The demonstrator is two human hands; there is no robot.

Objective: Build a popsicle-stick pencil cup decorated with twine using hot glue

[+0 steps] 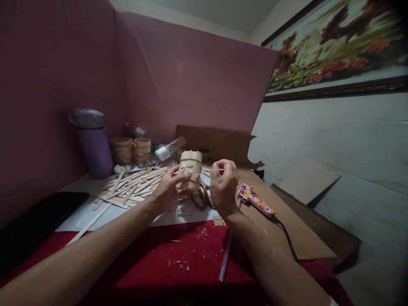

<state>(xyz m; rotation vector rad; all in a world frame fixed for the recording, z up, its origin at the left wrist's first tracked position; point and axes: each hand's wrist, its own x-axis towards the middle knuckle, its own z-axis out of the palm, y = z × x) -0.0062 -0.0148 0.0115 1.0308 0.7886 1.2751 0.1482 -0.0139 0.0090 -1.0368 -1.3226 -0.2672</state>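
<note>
A small wooden cup (190, 163) made of upright sticks, with twine near its top and bottom and a flower-like decoration on its side, is held up by my left hand (168, 187), whose fingers and thumb grip its left side and base. Just to the right, my right hand (224, 182) is closed in a pinch, apart from the cup. A thin pale piece shows at its fingertips, too small to name. Behind and below the cup lie scissors (204, 195). A flower-patterned glue gun (256, 201) lies on the cardboard right of my right hand.
Many loose wooden sticks (134, 187) cover the white sheet at left. Behind them stand a purple tumbler (94, 146), two wooden cups (142, 148) and a plastic bottle (170, 148). A clear glue stick (225, 261) and wood scraps (183, 265) lie on the red cloth (149, 263). Cardboard (287, 231) lies at right.
</note>
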